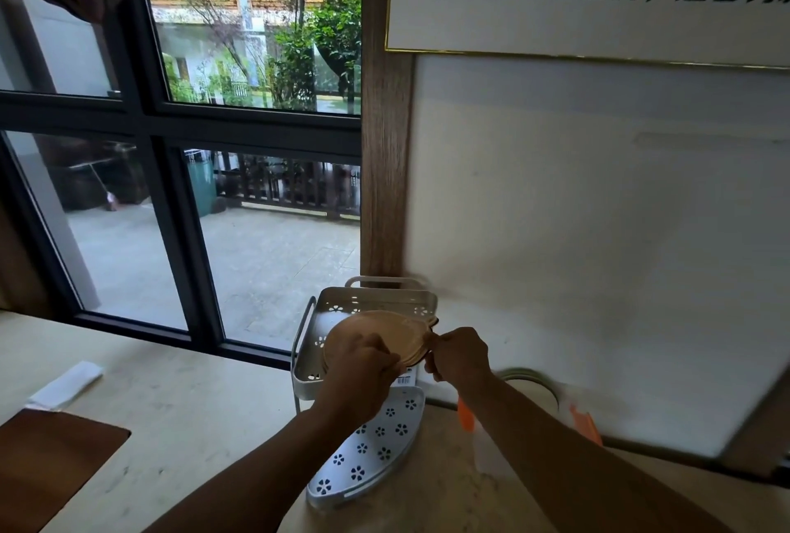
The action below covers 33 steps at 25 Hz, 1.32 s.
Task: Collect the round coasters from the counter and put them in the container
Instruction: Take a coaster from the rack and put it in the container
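Observation:
A stack of round tan wooden coasters [384, 333] is held level just over the upper tray of a white two-tier corner rack [376, 297]. My left hand [363, 365] grips the stack's near edge from below. On the right edge, my right hand [459, 355] pinches the stack. The rack's lower tier [372, 447], white with flower-shaped holes, shows beneath my left forearm. How many coasters are in the stack I cannot tell.
The rack stands in the corner where the pale stone counter [179, 425] meets a wooden post [384, 147] and a white wall. A folded white cloth [68, 387] and a brown board [47, 468] lie at the left. Orange items [466, 415] sit behind my right forearm.

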Motion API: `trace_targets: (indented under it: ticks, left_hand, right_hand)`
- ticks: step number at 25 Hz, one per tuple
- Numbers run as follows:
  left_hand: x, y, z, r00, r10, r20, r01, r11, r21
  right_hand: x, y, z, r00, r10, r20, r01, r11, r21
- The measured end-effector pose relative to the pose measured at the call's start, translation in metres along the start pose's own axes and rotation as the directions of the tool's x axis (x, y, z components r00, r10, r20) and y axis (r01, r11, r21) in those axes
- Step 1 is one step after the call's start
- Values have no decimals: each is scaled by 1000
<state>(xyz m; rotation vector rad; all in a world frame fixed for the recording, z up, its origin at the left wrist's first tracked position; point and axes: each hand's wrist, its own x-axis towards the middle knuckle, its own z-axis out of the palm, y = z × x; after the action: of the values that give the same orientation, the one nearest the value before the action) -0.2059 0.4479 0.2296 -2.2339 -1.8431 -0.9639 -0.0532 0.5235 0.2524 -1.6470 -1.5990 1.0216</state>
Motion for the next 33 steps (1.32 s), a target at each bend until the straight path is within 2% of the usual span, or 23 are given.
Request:
trace_targets:
  ticks: [2, 7, 10, 12, 15, 18, 21, 23, 27, 30, 33]
  left_hand:
    - [0, 1, 0, 1000, -11, 7, 11, 1000, -17]
    - [1, 1, -6, 998, -45, 47, 49, 996, -74]
    - [-2, 4, -9, 998, -41, -51, 34, 992, -123]
    - [-1, 6, -12, 988, -128, -90, 109, 975, -192]
    - [7, 6, -20, 957, -265, -118, 217, 925, -311]
    - [24, 9, -37, 902, -375, -213, 255, 863, -437]
    - [45, 25, -50, 864, -431, -262, 284, 845, -452]
    - [58, 39, -56, 891, -368, -264, 229, 869, -438]
    - [78, 64, -59, 956, -263, -131, 182, 881, -437]
    - [79, 93, -49, 967, -248, -58, 200, 882, -427]
    - [78, 116, -34, 982, -186, -42, 150, 888, -434]
  right_hand:
    - [1, 1, 3, 1000, -15, 8, 16, 998, -59]
    - [4, -4, 7, 998, 41, 45, -39, 998, -40]
    - [0, -16, 3, 991, -120, 55, 125, 986, -108]
    - [-4, -30, -1, 947, -319, 37, 320, 928, -192]
    - [-13, -52, -9, 832, -555, 14, 550, 821, -155]
    - [-21, -69, -27, 723, -690, -24, 682, 719, -132]
    - [-28, -77, -63, 668, -742, -57, 729, 667, -154]
    - [-33, -75, -93, 656, -750, -85, 729, 659, -187]
    - [-42, -58, -144, 660, -747, -84, 716, 659, -232]
    - [-50, -39, -177, 655, -755, -42, 717, 638, -282]
    - [-53, -14, -201, 663, -749, 4, 702, 620, -349]
